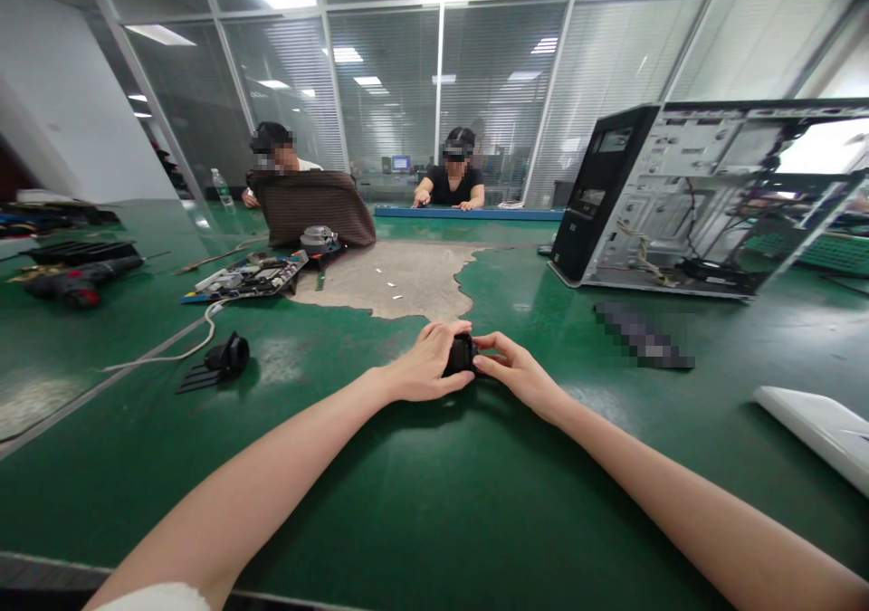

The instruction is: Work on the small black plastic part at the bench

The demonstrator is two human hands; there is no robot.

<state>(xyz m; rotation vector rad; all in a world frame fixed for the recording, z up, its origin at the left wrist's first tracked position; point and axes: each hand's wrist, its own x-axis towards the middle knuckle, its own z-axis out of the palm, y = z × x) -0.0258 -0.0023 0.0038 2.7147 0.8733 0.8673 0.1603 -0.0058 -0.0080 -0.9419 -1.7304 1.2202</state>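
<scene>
Near the middle of the green table [407, 466], a small black part [463, 355] is held between both hands. My left hand [426, 363] wraps round its left side, with the thumb below and the fingers above. The fingertips of my right hand [510, 367] pinch its right edge. What the part is cannot be made out, as the fingers cover much of it. Another black part [227, 358] with flat slats lies to the left, apart from the hands.
An open computer case [611, 204] stands at the back right, with a blurred dark object [642, 335] before it and a white object [815, 425] at the right edge. A circuit board [248, 276], a cable [196, 348] and a power drill [74, 281] lie left. Two people sit opposite.
</scene>
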